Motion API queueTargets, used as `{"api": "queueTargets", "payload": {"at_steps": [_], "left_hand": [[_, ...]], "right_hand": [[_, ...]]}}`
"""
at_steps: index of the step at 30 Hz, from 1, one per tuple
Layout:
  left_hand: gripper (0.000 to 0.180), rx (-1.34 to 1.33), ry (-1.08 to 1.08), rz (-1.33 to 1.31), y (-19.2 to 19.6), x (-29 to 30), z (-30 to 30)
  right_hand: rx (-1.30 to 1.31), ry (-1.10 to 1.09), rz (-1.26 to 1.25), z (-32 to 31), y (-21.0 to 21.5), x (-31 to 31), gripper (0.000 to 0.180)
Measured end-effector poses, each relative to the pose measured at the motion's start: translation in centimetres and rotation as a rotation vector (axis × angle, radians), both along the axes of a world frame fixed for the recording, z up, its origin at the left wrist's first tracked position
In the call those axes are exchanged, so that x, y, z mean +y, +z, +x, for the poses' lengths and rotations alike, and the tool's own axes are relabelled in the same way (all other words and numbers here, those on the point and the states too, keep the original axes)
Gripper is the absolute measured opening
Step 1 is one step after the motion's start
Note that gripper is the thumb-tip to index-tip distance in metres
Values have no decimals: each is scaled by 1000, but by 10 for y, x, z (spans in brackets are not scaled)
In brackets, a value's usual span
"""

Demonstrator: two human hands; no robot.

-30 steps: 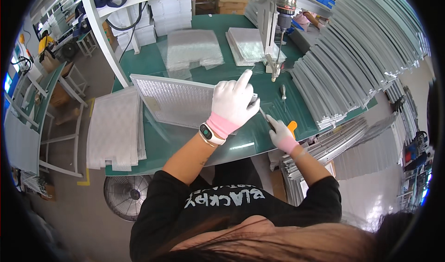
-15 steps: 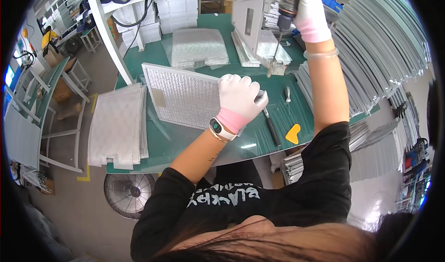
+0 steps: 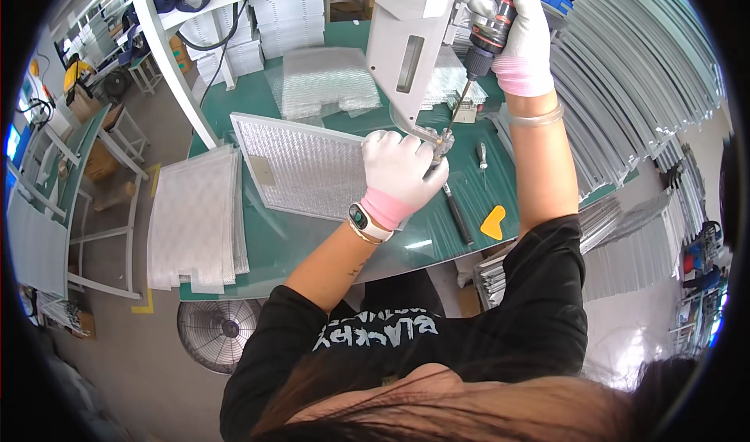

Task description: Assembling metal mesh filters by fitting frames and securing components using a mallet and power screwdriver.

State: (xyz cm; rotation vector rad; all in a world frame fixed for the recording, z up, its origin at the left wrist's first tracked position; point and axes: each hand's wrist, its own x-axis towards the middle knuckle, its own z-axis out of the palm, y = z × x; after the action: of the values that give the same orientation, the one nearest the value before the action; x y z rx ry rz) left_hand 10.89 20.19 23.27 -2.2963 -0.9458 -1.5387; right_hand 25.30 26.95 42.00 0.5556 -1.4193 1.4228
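Observation:
My left hand (image 3: 398,164), in a white glove with a pink cuff, is closed round the right corner of a silvery mesh panel (image 3: 308,161) with a thin white frame. The panel is tilted over the green table, and the fingers hide that corner. Up at the right, my gloved right hand (image 3: 525,39) grips a black and red power screwdriver (image 3: 491,37). Its long bit slants down to a metal guide (image 3: 443,139) just above my left hand. Beside the screwdriver hangs a grey machine housing (image 3: 408,43); whether it is joined to the tool I cannot tell.
Mesh sheets (image 3: 191,223) lie stacked at the left, with more sheets (image 3: 328,82) at the back. A hammer-like black-handled tool (image 3: 459,219), a small screwdriver (image 3: 482,157) and a yellow scraper (image 3: 492,223) lie at the right. Grey frame strips (image 3: 648,82) are piled beyond.
My right hand has brought the screwdriver down, with the grey housing lower and nearer too. The bit's end now meets the panel's corner area by my left hand, which keeps its hold.

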Motion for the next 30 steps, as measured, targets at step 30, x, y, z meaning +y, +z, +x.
{"api": "queueTargets", "payload": {"at_steps": [30], "left_hand": [[26, -103, -65, -109, -7, -8, 9]], "right_hand": [[4, -145, -415, -47, -65, -30, 57]]}}
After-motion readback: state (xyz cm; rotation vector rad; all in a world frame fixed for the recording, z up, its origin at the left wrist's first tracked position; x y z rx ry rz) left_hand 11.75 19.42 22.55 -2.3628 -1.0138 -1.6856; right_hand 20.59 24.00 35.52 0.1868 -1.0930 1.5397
